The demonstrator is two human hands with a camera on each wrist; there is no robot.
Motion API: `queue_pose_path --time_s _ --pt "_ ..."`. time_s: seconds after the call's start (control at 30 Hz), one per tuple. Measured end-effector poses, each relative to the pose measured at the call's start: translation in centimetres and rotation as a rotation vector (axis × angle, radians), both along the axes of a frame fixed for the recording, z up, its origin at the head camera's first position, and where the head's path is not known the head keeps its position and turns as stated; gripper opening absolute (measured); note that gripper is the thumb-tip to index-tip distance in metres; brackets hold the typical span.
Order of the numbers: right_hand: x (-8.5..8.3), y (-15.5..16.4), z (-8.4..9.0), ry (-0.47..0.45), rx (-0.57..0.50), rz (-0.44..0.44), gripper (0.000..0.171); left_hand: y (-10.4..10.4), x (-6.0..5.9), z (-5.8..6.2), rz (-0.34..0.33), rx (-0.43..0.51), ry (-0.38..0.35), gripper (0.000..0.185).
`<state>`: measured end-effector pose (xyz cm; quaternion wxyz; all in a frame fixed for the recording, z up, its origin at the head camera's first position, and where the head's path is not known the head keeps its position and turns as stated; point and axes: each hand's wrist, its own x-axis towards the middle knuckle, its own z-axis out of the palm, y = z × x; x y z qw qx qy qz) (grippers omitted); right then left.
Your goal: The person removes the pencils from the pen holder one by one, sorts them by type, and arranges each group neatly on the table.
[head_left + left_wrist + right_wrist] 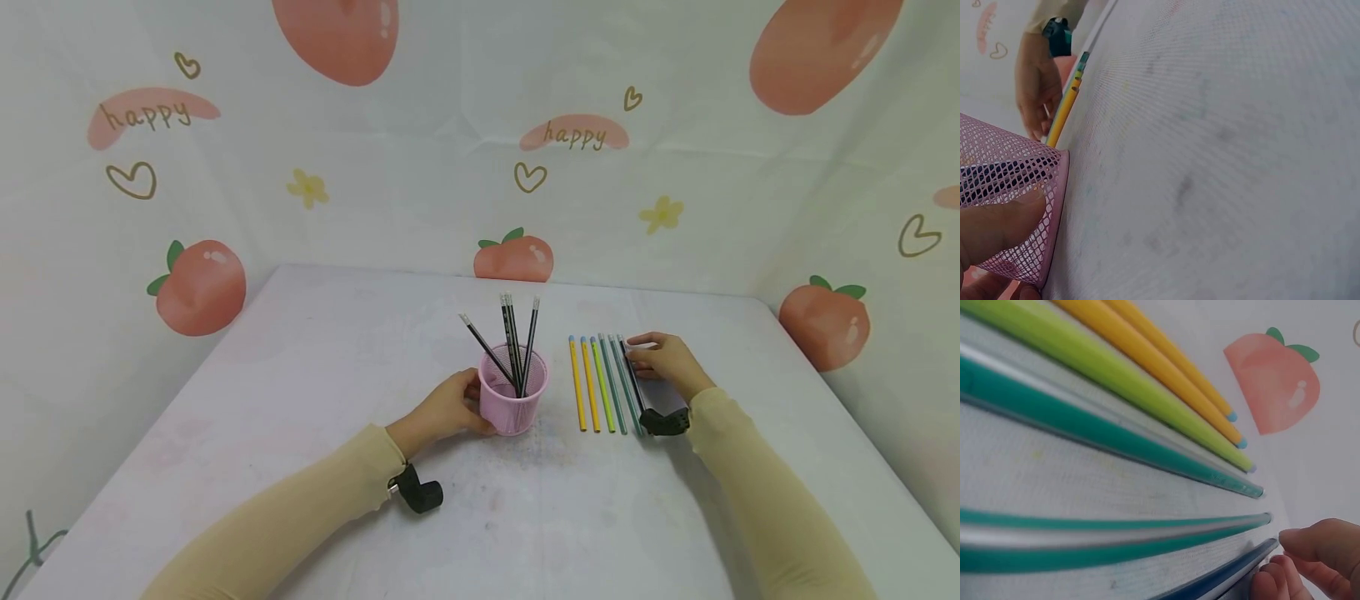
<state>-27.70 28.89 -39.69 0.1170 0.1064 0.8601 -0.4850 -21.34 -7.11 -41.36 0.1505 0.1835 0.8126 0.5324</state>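
Observation:
My left hand (pixel 444 407) grips the side of a pink mesh pen holder (pixel 513 412), its thumb (pixel 1004 228) pressed along the mesh. Several black pencils (pixel 516 354) with pale ends lean inside the holder, which stands upright on the table. To the right, my right hand (pixel 667 364) is at the far end of a dark pencil (pixel 1229 572) lying flat. Its thumb is by the pencil's tip, other fingers alongside; firm contact is unclear. This pencil is the rightmost of a row, beside two teal pencils (pixel 1116 440), a lime green pencil (pixel 1116 378) and two yellow pencils (pixel 588 383).
The row of pencils lies between the pen holder and my right hand on a white-covered table (pixel 300 375). Behind it hangs a white cloth (pixel 435 167) printed with peaches. A black wrist device (pixel 420 492) hangs under each forearm. A green cord (pixel 33 546) shows at lower left.

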Motion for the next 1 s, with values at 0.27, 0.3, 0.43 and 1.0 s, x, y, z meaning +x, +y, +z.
queue_pose_path --time_s 0.27,0.3,0.43,1.0 --pt "0.3 -0.7 0.9 0.077 -0.058 0.024 0.05 -0.1 -0.1 -0.1 0.001 -0.001 -0.001 0.065" --pt "0.4 -0.9 1.1 0.095 -0.069 0.029 0.05 -0.1 0.0 -0.1 0.002 -0.001 -0.001 0.065" --pt "0.4 -1.7 1.7 0.161 -0.123 0.055 0.051 0.0 0.0 0.0 0.003 -0.003 -0.001 0.065" --pt "1.5 -6.9 2.9 0.361 -0.355 0.203 0.047 0.0 -0.2 -0.3 0.02 -0.019 -0.011 0.065"
